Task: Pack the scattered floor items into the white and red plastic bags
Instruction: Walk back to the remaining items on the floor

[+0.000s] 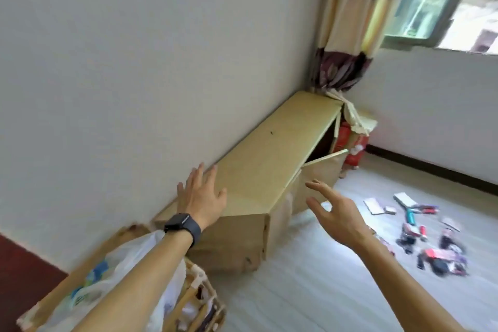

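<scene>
Several small scattered items [428, 234], red, pink, black and white, lie on the pale floor at the right. A white plastic bag [116, 272] sits in a box at the lower left, partly hidden by my left forearm. My left hand [202, 194], a dark watch on its wrist, is spread open above the near end of a long cardboard box [269, 156]. My right hand [334, 210] hangs open in the air with fingers apart, left of the scattered items, holding nothing. No red plastic bag shows clearly.
The long cardboard box runs along the left wall to the corner, one flap ajar. A red carton [353, 148] and a tied curtain [347, 35] stand in the corner under the window. A woven basket [199, 302] is by the white bag. Bare floor lies between.
</scene>
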A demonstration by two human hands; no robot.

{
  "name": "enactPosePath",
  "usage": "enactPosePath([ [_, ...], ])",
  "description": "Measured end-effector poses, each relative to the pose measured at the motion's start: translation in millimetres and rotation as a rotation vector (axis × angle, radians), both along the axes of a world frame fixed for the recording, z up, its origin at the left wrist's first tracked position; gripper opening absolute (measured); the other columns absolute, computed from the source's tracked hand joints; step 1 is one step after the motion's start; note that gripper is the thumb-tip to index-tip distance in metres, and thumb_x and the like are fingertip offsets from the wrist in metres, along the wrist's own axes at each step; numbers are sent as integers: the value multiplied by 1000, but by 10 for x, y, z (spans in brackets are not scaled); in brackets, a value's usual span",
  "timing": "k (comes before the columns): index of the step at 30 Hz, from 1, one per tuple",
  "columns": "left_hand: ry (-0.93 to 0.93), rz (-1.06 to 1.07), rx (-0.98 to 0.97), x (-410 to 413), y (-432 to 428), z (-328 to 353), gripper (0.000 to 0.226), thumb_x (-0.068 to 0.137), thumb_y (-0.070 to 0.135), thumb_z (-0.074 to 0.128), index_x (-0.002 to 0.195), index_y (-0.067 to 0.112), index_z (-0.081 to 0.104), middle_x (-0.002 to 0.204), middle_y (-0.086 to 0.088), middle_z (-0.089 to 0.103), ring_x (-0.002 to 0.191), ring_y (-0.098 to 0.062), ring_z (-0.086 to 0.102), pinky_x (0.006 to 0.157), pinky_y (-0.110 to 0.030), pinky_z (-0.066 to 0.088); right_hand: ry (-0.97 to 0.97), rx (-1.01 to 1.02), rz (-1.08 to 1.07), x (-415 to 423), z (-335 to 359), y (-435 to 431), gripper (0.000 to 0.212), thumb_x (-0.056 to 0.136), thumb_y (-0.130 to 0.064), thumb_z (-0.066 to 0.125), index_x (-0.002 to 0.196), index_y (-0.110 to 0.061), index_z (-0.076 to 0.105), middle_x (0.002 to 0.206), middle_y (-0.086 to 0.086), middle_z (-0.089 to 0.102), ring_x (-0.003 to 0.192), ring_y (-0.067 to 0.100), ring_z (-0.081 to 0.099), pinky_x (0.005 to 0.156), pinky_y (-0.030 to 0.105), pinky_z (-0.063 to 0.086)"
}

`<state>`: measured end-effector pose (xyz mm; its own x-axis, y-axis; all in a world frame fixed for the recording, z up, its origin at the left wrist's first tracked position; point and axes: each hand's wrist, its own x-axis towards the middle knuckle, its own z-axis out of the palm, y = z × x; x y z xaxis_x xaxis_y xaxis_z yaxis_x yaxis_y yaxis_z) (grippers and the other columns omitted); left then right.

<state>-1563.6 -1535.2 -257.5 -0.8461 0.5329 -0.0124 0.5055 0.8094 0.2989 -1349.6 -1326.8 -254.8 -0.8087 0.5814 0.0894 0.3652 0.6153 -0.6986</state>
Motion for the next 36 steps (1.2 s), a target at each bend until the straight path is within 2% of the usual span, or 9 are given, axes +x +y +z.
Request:
enactPosePath([
  [4,33,-366,-3,897,1583,174,67,95,49,43,155,35,16,164,2,0,150,-22,6,119,-49,6,28,21,-281,1149,225,801,37,95,-31,60,133,-32,59,142,-8,54,128,13,53,110,30,36],
  [8,75,-672,40,1957,2962,374,70,92,46,49,153,37,17,164,3,0,150,-19,1,120,-51,2,25,47,-498,2330,403,1525,39,93,-37,60,131,-30,61,121,-5,64,106,5,60,93,28,40],
  [11,112,-811,117,2634,3871,610,70,91,47,50,153,41,17,164,4,-1,150,-16,-2,120,-51,-2,78,107,-613,3122,576,2103,37,94,-30,62,131,-30,60,138,-9,56,131,11,49,109,28,35],
  [16,237,-938,191,3331,5074,1115,72,92,49,49,153,43,11,164,4,-2,150,-16,-2,120,-50,1,176,210,-809,4021,954,2882,39,94,-29,62,132,-32,59,140,-11,55,131,9,48,112,31,36],
  [21,298,-1006,292,3696,6182,1587,73,92,50,47,153,44,7,164,6,-4,150,-15,-3,120,-52,0,192,375,-886,4470,1415,3803,41,95,-30,58,136,-30,56,147,-8,49,140,9,37,116,31,28],
  [27,360,-1059,360,3761,7412,1736,72,92,51,47,153,45,8,164,6,-2,150,-14,-5,119,-52,-4,79,538,-937,4610,1625,4993,44,96,-36,55,139,-34,51,152,-4,43,145,13,28,118,36,24],
  [30,374,-1086,372,3726,8125,1686,71,93,51,46,152,46,8,164,6,-2,150,-15,-5,119,-53,-4,36,561,-964,4651,1584,5659,44,95,-38,54,139,-36,51,152,-5,43,145,13,28,118,40,26],
  [36,374,-1103,328,3595,9469,1617,69,93,50,46,152,45,11,164,4,3,150,-16,-2,119,-53,-1,-2,495,-1003,4713,1454,6798,44,95,-36,57,138,-35,53,151,-5,44,145,12,27,118,34,23],
])
